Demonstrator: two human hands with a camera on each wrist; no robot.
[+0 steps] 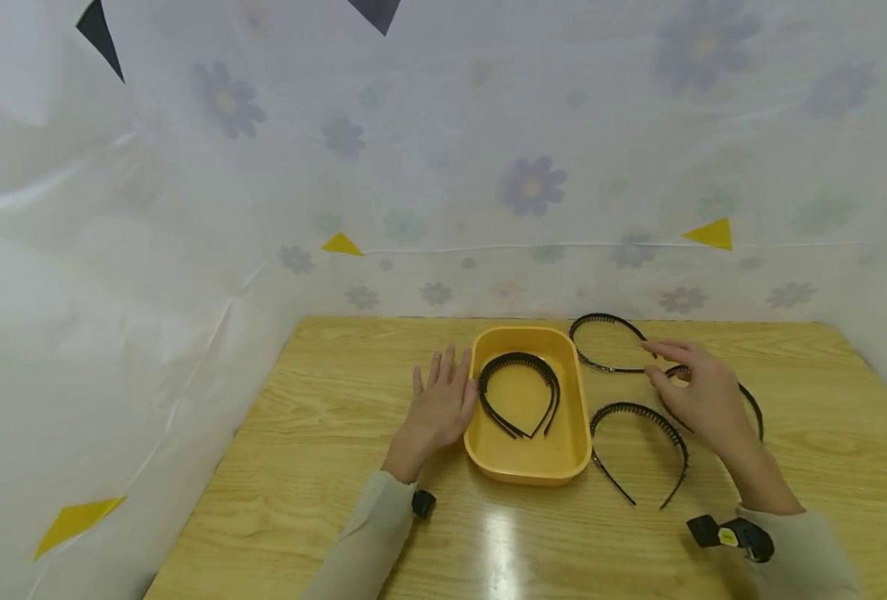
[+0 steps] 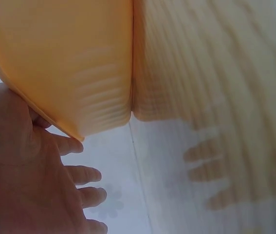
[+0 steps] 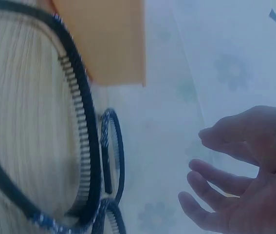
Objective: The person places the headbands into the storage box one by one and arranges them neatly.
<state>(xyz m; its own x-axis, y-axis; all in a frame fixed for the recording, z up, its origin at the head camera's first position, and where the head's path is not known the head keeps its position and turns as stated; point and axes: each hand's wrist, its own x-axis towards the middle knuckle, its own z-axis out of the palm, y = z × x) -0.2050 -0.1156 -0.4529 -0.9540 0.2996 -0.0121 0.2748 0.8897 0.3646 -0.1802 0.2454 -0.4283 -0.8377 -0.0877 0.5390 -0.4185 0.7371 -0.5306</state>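
A yellow plastic tray (image 1: 528, 477) stands on the table with black toothed headbands (image 1: 520, 358) lying together inside it. My left hand (image 1: 436, 410) rests at the tray's left rim, its fingers straight and pointing away from me. In the left wrist view that hand (image 2: 26, 161) meets the tray's edge (image 2: 45, 117), part of the thumb side hidden by it. To the right, my right hand (image 1: 702, 400) hovers above a headband (image 1: 753, 407) that it partly covers. Its fingers are loosely bent, and the right wrist view shows nothing between the thumb and fingers (image 3: 220, 178).
Another headband (image 1: 610, 368) lies behind, near the back edge, and one more toothed headband (image 1: 642, 408) sits just right of the tray. A white flowered sheet (image 1: 443, 167) hangs behind the wooden table (image 1: 323, 375) and along its left side.
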